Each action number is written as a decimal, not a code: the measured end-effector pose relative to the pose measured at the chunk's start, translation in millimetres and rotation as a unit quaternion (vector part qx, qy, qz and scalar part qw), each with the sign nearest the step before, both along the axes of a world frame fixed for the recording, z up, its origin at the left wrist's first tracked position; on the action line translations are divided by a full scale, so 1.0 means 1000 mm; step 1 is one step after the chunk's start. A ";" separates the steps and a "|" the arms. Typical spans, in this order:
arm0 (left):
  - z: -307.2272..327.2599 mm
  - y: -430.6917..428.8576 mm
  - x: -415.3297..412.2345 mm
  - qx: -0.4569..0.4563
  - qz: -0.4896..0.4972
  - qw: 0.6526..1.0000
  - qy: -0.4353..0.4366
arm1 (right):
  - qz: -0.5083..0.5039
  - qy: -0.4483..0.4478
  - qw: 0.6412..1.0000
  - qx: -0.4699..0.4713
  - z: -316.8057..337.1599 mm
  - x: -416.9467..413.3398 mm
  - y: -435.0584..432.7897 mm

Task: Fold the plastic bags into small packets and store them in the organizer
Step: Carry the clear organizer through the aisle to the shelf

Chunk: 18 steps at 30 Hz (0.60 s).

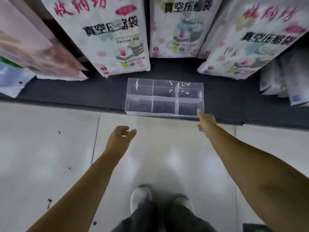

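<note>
While the clear organizer (164,97) lies on the dark mat (66,94) just ahead of your right grip (206,122), its long axis runs left to right and its open top faces up. That grip is spread straight, forefinger at the near right corner, holding nothing. Your left grip (121,137) hangs short of the box, loosely curled and empty.

The organizer (164,106) is clear, glossy plastic, with bright glints on its dividers. Under it the dark platform (66,91) looks matt and faintly grainy. Before it, pale floor tiles (41,148) shine smooth. Behind it stand printed plastic packs (108,39), slightly glossy.
</note>
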<state>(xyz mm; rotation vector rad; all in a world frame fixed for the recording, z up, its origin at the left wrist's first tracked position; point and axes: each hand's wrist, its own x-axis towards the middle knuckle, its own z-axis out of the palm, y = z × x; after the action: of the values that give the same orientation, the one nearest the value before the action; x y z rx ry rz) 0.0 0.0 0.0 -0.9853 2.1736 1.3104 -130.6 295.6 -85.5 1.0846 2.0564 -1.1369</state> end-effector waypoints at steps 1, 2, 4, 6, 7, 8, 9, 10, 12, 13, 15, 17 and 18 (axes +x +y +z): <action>-0.008 0.002 0.000 0.005 0.005 1.000 0.003 | -0.023 -0.008 1.000 0.000 -0.006 -0.002 0.000; -0.016 0.002 -0.001 0.002 0.006 1.000 0.001 | -0.050 -0.008 0.999 -0.005 -0.013 -0.004 0.001; -0.025 0.002 0.002 0.006 0.008 1.000 -0.013 | -0.113 -0.007 0.991 -0.066 -0.021 -0.006 0.001; -0.026 0.004 0.005 0.015 0.011 1.000 -0.021 | -0.189 0.013 0.971 -0.145 -0.023 -0.002 0.000; -0.023 0.004 0.006 0.017 0.011 1.000 -0.022 | -0.222 0.021 0.959 -0.176 -0.021 0.001 0.001; -0.016 0.004 0.007 0.016 0.008 1.000 -0.024 | -0.243 0.027 0.949 -0.197 -0.015 0.005 0.001; -0.008 0.004 0.008 0.018 0.007 0.999 -0.026 | -0.258 0.029 0.942 -0.212 -0.009 0.011 0.001; 0.003 0.005 0.010 0.020 0.004 0.999 -0.028 | -0.267 0.029 0.936 -0.226 0.001 0.018 0.001; 0.032 0.007 0.013 0.021 -0.009 0.999 -0.031 | -0.271 0.021 0.927 -0.258 0.026 0.037 0.002; 0.048 0.009 0.016 0.022 -0.020 0.999 -0.034 | -0.270 0.017 0.923 -0.273 0.043 0.048 0.003; 0.088 0.013 0.021 0.027 -0.043 0.998 -0.042 | -0.274 0.012 0.915 -0.296 0.084 0.071 0.006; 0.134 0.019 0.026 0.035 -0.063 0.996 -0.051 | -0.290 0.014 0.907 -0.305 0.135 0.096 0.011; 0.159 0.022 0.028 0.038 -0.075 0.995 -0.053 | -0.297 0.016 0.905 -0.305 0.163 0.109 0.014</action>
<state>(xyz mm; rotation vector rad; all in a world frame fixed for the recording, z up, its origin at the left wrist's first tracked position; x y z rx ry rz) 27.7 22.5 159.1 -0.8264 2.0582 1.2339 -21.9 309.4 77.8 1.3777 1.2310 -1.9314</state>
